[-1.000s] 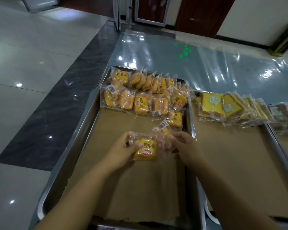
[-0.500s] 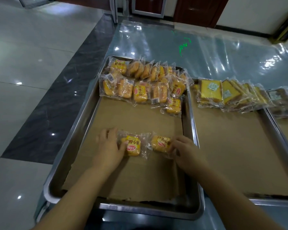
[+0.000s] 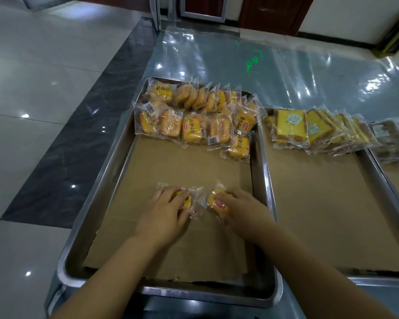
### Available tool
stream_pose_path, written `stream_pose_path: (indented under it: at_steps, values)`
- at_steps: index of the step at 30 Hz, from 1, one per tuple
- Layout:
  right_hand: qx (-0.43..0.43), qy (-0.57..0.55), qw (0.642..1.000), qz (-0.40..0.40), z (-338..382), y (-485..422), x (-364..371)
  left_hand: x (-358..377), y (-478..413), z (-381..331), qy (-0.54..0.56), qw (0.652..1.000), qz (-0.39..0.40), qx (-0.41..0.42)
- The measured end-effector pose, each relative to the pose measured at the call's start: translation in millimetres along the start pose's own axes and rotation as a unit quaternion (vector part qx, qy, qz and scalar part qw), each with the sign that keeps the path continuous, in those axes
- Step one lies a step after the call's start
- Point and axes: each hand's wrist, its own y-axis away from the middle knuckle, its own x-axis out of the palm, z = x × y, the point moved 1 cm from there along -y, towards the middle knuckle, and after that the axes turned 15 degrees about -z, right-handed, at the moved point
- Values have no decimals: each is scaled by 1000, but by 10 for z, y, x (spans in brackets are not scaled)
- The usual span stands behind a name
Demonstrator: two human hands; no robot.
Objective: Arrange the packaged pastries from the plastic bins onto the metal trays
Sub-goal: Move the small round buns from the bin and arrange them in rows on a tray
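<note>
Two small yellow pastries in clear wrappers lie side by side on the brown liner of the left metal tray [image 3: 115, 157]. My left hand [image 3: 168, 208] curls over the left pastry [image 3: 187, 201] and holds it against the liner. Fingers of my right hand [image 3: 242, 208] wrap round the right pastry [image 3: 215, 201]. Both packets sit in the middle of the tray, apart from the two rows of wrapped pastries [image 3: 194, 127] at its far end.
A second lined metal tray [image 3: 378, 280] stands to the right with a row of square yellow cake packets [image 3: 293, 125] at its far end. Darker packets [image 3: 389, 139] lie further right. Clear plastic sheeting [image 3: 286, 72] covers the table beyond. Tiled floor lies to the left.
The two pastries, held together above the tray a second ago, came down onto the liner and apart. My hands now lie over them instead of beside them.
</note>
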Motion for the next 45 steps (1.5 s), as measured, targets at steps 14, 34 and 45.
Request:
stream_pose_path:
  at_steps: [14, 34, 45]
  values:
    - [-52, -37, 997, 39, 34, 220, 70, -81, 116, 16, 2, 999, 27, -34]
    - [50, 109, 992, 48, 198, 820, 193, -205, 785, -477, -35, 992, 79, -94]
    - [45, 13, 999, 21, 160, 781, -38, -349, 703, -376, 24, 993, 73, -90]
